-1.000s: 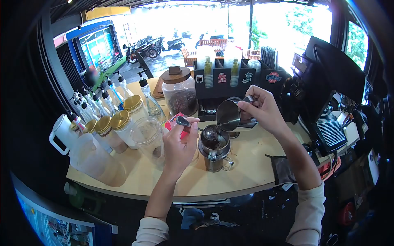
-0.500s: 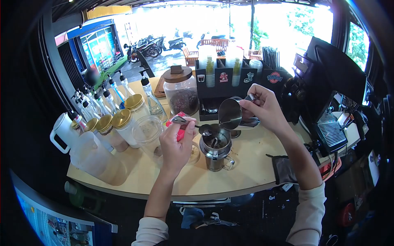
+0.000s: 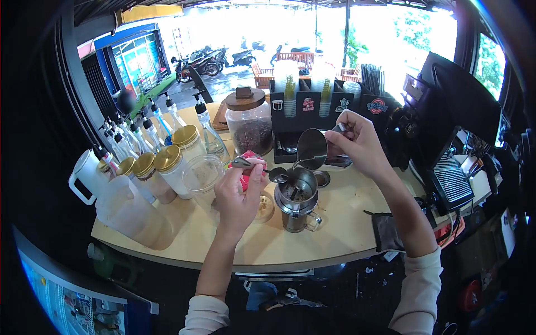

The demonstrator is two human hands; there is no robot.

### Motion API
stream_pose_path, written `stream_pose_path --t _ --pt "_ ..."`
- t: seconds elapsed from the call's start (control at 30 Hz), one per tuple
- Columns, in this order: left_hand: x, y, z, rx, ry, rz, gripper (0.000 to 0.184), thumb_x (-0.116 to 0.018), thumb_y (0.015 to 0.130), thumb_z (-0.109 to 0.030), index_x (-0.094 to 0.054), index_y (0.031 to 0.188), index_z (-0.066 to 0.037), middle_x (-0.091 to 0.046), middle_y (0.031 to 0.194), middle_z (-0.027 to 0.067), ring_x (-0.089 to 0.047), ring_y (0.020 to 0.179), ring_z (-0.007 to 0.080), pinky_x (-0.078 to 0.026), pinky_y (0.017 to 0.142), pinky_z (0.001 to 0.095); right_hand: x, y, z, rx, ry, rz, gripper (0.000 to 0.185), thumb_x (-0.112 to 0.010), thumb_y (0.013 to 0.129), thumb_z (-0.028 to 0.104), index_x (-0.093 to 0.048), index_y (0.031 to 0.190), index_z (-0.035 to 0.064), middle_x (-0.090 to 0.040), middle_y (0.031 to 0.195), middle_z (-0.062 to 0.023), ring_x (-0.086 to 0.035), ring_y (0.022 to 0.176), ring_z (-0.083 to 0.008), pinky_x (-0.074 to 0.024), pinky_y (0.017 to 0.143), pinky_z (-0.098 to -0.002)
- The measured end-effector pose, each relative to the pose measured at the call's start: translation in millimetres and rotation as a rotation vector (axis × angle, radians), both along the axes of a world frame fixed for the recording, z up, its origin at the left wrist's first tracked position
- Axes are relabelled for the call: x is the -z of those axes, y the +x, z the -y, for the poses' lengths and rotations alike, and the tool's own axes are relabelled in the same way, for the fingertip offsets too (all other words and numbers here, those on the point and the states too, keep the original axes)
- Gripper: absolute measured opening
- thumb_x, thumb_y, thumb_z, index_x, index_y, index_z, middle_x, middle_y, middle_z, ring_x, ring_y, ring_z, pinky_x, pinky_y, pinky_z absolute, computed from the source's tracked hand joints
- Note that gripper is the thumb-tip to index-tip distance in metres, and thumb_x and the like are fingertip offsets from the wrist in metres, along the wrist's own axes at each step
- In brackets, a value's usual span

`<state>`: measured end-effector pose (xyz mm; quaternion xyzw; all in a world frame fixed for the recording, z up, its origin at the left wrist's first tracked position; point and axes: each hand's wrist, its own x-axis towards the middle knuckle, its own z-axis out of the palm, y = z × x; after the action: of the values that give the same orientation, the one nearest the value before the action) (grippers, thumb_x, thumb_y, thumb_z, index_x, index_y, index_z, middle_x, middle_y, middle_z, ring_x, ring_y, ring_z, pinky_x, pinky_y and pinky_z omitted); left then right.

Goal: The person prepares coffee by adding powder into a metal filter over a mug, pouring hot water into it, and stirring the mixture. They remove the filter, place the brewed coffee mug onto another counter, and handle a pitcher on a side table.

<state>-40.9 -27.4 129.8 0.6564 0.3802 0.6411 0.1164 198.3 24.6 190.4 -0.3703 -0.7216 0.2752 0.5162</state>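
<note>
My left hand (image 3: 237, 195) is closed round the handle of a metal spoon (image 3: 277, 175), whose bowl hangs over a metal coffee drip filter (image 3: 308, 207). The filter sits on a glass mug (image 3: 295, 223), with dark wet grounds and a small upright metal piece inside. In my right hand (image 3: 360, 144) is a small steel pitcher (image 3: 314, 149), gripped by its handle and tipped left. A thin stream runs from its lip toward the spoon and filter. Behind my left hand lie a red packet (image 3: 257, 159) and an open clear jar (image 3: 204, 176).
Gold-lidded jars (image 3: 167, 159), pump bottles (image 3: 207, 128) and a plastic jug (image 3: 125, 206) crowd the left. A coffee bean jar (image 3: 248, 125) and black cup holder (image 3: 307, 106) stand behind. A dark cloth (image 3: 387, 231) lies at the right edge, near a dark machine (image 3: 452, 173).
The pitcher is tipped further, and its stream shows more plainly. My left hand keeps the spoon over the filter. The whole view has shifted slightly.
</note>
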Motion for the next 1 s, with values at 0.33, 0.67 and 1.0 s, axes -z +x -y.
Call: stream_pose_path --t 0.33,0.67,1.0 --pt "1 2 0 0.002 0.014 0.013 0.015 -0.059 0.093 -0.011 -0.066 0.096 0.003 -0.062 0.071 0.0052 -0.056 0.066 0.0076 -0.046 0.061 0.0246 -2 10 3 0.036 0.010 -0.015 0.026 -0.067 0.083 0.005 -0.043 0.074 0.0052 -0.035 0.066 0.0077 -0.035 0.060 0.0025 -0.0303 0.050 -0.0178" --pt "4 8 -3 0.017 0.039 -0.050 0.010 -0.060 0.091 -0.010 -0.063 0.092 0.000 -0.065 0.076 0.0089 -0.066 0.067 0.0164 -0.050 0.061 0.0276 -1 17 8 0.038 0.023 -0.023 0.025 -0.068 0.083 0.006 -0.044 0.074 0.0048 -0.037 0.066 0.0071 -0.034 0.059 0.0015 -0.0301 0.050 -0.0190" --pt "11 14 -4 0.095 0.054 -0.139 0.009 -0.059 0.090 -0.010 -0.062 0.094 -0.002 -0.066 0.077 0.0102 -0.064 0.073 0.0236 -0.047 0.067 0.0334 -10 5 18 0.015 0.050 0.013 0.029 -0.069 0.083 0.005 -0.041 0.074 0.0053 -0.036 0.066 0.0071 -0.034 0.060 0.0016 -0.0303 0.050 -0.0183"
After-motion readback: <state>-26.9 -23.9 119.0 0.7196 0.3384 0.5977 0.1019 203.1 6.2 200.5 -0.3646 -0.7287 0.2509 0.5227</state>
